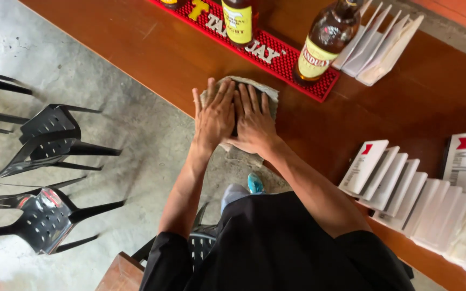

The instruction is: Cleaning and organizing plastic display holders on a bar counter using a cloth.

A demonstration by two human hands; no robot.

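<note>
Grey cloth point(244, 94) lay under both flat, open hands, left hand point(215, 116) beside right hand point(254, 125), fingers point(223, 92) gripping nothing, near the tabletop point(152, 54) edge.

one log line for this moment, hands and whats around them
left hand: flat on grey cloth | right hand: flat on it too | surface: wooden counter | nearby: red bar mat, bottle

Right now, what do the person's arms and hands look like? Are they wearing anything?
Both arms are bare from above the elbow down. The left hand and right hand wear no gloves, rings, or watch that I can see. Short, loose black sleeves cover the upper arms, part of a black top.
</note>
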